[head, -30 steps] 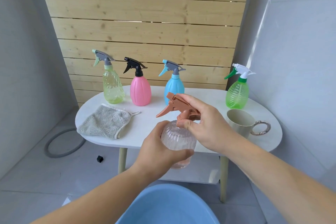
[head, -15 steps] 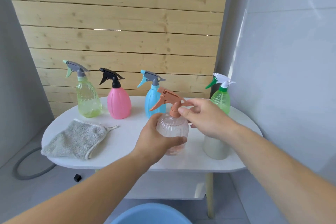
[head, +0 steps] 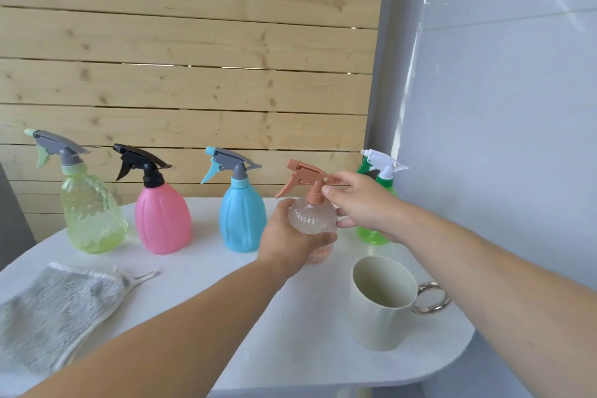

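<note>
Pale wooden plank wall (head: 193, 42) with knots and thin horizontal gaps, daylight glinting through a few of them, smooth grey tiled wall (head: 504, 126) on the right, slanting streak of light (head: 409, 81) across it, white rounded table (head: 290, 355) in front

Bright, even daylight, perhaps from the right; soft shadows, slight blur, wide-angle bending at the edges.
</note>
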